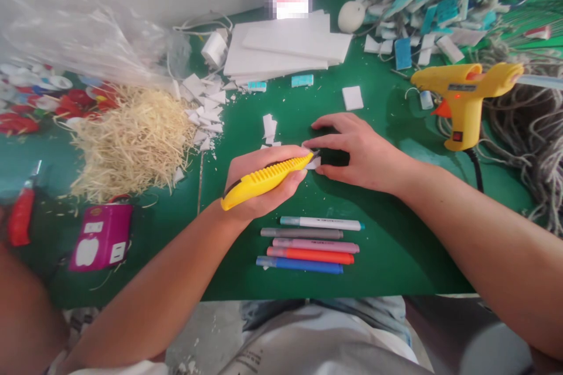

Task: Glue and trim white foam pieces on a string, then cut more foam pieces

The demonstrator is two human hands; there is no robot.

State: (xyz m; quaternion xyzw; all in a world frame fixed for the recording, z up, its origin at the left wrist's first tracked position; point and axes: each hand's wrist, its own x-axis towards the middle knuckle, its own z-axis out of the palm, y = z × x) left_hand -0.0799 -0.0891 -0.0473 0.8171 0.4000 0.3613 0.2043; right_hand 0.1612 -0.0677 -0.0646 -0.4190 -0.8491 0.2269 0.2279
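My left hand (pixel 268 179) is closed around a yellow utility knife (pixel 266 179) with a ribbed grip. The knife's tip points right, at a small white foam piece (pixel 313 163) on the green table. My right hand (pixel 358 149) is curved over the table, its thumb and index finger at that piece, the other fingers spread. The knife and fingers partly hide the piece. Just beyond lie white foam scraps (pixel 270 127) and a flat white square (pixel 352 98). Several capped markers (pixel 314 250) lie in a row nearer my body.
A yellow glue gun (pixel 466 96) with a lit red light stands right, beside grey cord (pixel 523 129). White foam sheets (pixel 285 47) are stacked at the back. Straw (pixel 136 140), a purple box (pixel 101 237) and a red-handled cutter (pixel 21 214) lie left. Blue-and-white pieces (pixel 440 6) are heaped at back right.
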